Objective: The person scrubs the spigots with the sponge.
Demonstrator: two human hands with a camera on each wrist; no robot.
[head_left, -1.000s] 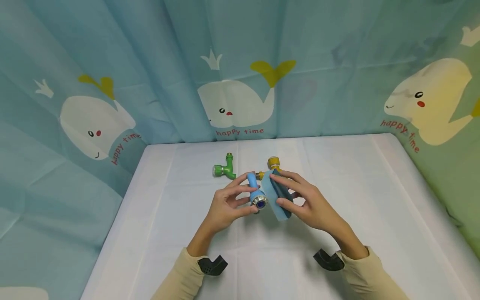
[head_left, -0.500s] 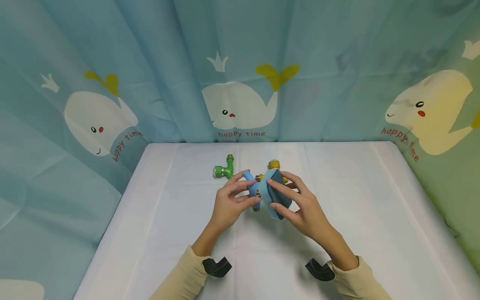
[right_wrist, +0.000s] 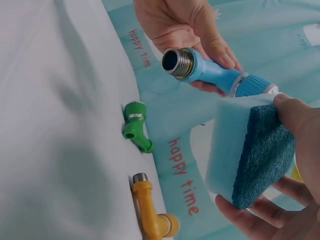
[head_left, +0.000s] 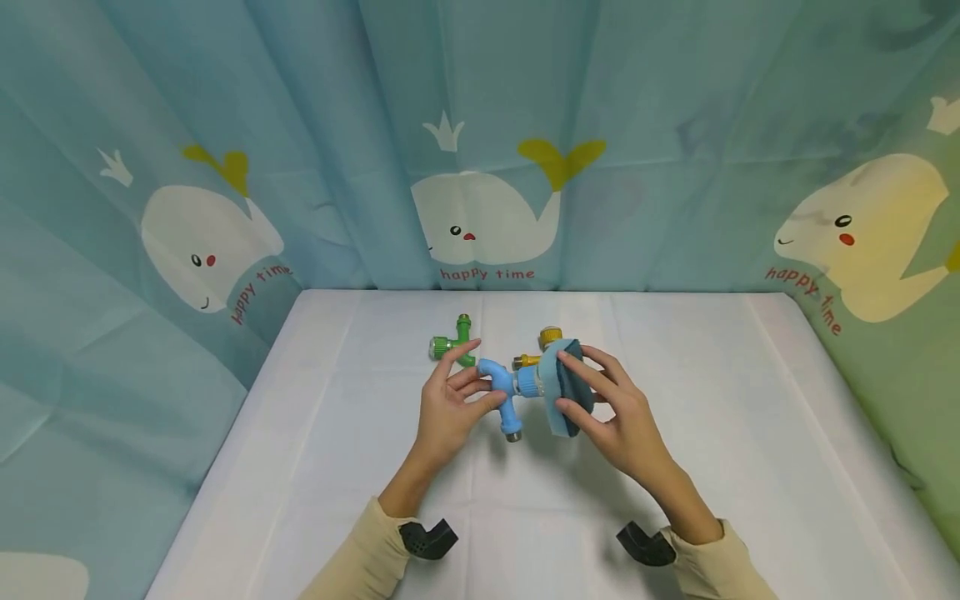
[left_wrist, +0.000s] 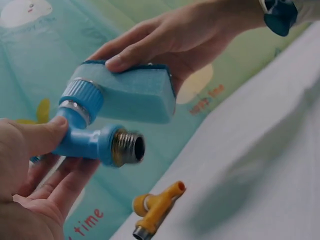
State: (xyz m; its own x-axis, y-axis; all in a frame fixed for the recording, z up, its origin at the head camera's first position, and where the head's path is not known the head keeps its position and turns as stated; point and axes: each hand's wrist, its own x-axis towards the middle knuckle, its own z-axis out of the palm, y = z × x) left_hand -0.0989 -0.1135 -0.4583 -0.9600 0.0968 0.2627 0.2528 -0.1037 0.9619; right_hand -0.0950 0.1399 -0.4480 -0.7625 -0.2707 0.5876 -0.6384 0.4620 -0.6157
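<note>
My left hand (head_left: 446, 412) pinches a blue tap (head_left: 507, 408) by its body, between thumb and fingers, above the table. Its threaded metal inlet points toward me and its ribbed knob points right. Gripped in my right hand (head_left: 630, 425) is a sponge (head_left: 552, 387), light blue with a dark blue scouring layer. The sponge's light side meets the end of the knob and hides it. In the left wrist view, the tap's inlet (left_wrist: 131, 147) hangs below the sponge (left_wrist: 135, 100). My right thumb lies along the scouring layer (right_wrist: 265, 152) in the right wrist view.
A green tap (head_left: 462, 329) lies on the white-covered table (head_left: 360, 400) beyond my left hand. Behind the sponge lies a yellow tap (head_left: 550, 336), partly hidden. A whale-print curtain (head_left: 315, 167) stands around the table's far and side edges.
The blue tap has turned: its knob end faced me and now points right, against the sponge. My left fingers have shifted on its body. The sponge moved left to the knob, then slightly right.
</note>
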